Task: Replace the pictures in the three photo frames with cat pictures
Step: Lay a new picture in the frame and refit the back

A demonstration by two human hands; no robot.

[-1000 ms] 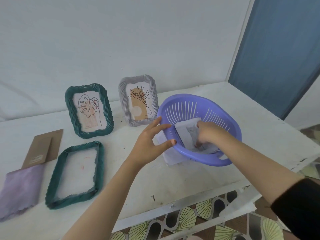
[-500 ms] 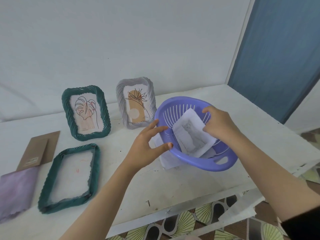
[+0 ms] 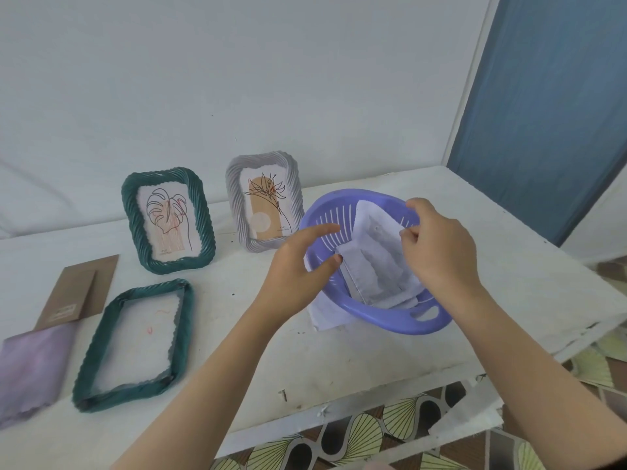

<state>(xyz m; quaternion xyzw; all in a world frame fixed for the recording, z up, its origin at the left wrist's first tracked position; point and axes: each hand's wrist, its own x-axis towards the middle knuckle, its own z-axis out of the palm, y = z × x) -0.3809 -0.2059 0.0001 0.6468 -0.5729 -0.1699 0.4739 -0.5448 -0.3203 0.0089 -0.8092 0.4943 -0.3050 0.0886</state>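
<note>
A purple slotted basket (image 3: 403, 322) stands tilted on the white table, with paper pictures in it. My right hand (image 3: 437, 245) pinches the top edge of one picture (image 3: 376, 259), a faint grey print, and holds it up inside the basket. My left hand (image 3: 298, 266) rests on the basket's left rim, fingers spread. A green frame (image 3: 168, 220) with a leaf drawing and a grey frame (image 3: 264, 200) with a flower drawing stand upright at the back. A second green frame (image 3: 132, 344) lies flat and empty at the left.
A brown backing board (image 3: 79, 288) and a pale purple sheet (image 3: 30, 364) lie at the far left. Another white paper (image 3: 327, 315) sticks out from under the basket. The table's front edge (image 3: 339, 407) runs close below my arms; a blue panel (image 3: 549, 113) stands at the right.
My right hand has lifted a picture from the bottom of the basket up toward the rim. My left hand stayed at the basket's left rim.
</note>
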